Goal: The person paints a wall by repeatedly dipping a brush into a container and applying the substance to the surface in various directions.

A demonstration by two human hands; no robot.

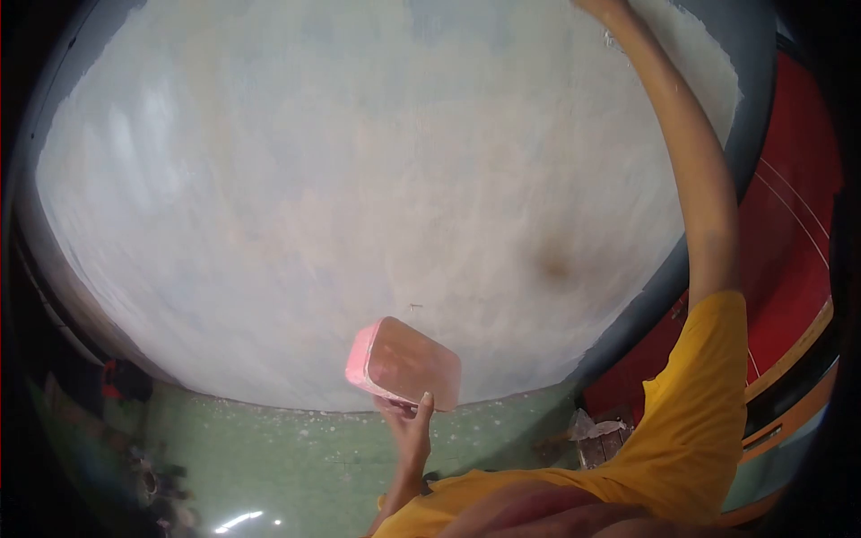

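Starting at the left, the wall [314, 179] carries a pale, patchy whitish coat over nearly all its face. It thins to streaks at the left margin, and a brownish blotch shows right of centre. By my reckoning the covering is mostly done. What looks left is the bare grey band [758, 90] along the right edge and perhaps some evening-out of the blotchy spots. Below the wall the green floor [296, 457] is speckled with pale drips.

Low and near the middle, the left hand [408, 426] is raised at the end of an upright forearm. Its grip is closed on the near edge of a pink tub [404, 363] — thumb up over the rim, the other fingers hidden beneath. The tub sits tilted in front of the wall's lower part, its brown-stained inside turned toward us.

Further right, the yellow sleeve [700, 421] leads into a bare arm stretched high in a long curve. The right hand [599, 7] is at the wall's far top edge — cut off by the frame, so I cannot tell whether its grip holds anything. A red panel [798, 206] stands beyond.
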